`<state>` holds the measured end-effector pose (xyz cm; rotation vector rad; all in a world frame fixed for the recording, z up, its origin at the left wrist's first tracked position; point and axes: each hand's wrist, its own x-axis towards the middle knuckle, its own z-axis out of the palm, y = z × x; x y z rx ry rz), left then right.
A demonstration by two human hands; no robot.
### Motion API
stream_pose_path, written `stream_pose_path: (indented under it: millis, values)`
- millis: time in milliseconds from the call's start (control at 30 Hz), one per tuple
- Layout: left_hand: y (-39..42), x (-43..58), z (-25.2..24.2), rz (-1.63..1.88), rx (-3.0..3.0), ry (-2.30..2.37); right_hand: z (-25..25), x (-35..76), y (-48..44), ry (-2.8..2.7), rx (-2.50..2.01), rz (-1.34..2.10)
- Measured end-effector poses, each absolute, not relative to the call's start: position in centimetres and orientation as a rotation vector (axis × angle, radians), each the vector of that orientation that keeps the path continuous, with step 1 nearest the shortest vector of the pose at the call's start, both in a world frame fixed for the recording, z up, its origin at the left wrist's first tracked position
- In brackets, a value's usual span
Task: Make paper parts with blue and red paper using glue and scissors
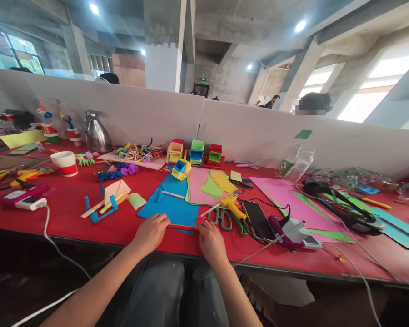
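A blue sheet of paper (pixel 177 211) lies on the red table in front of me. At its near left edge, my left hand (pixel 152 232) has its fingers closed together on the paper. My right hand (pixel 211 240) is curled at the near right corner, its fingertips pinched on the edge. A narrow blue strip shows along the near side between both hands. On the sheet rest a small folded blue paper piece (pixel 160 193) and a thin pale stick (pixel 173 194). Right beside my right hand are green-handled scissors (pixel 221 219) and a yellow glue gun (pixel 234 206).
Folded paper boxes (pixel 197 152) stand against the white partition (pixel 245 131). A phone (pixel 258 220), a power strip (pixel 291 232) and headphones (pixel 344 209) lie to the right. Leftward are a paper cup (pixel 65 163), a steel jug (pixel 97 132) and a blue paper-and-stick piece (pixel 100 213). Cables hang over the front edge.
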<state>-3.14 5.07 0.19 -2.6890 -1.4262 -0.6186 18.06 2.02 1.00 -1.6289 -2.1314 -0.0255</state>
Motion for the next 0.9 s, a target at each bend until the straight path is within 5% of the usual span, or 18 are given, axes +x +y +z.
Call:
stream_pose_path:
  millis: [900]
  values:
    - [6.9, -2.7, -0.2, -0.566, -2.674, -1.37, 1.6, 18.2, 2.8, -2.324, -1.718, -0.289]
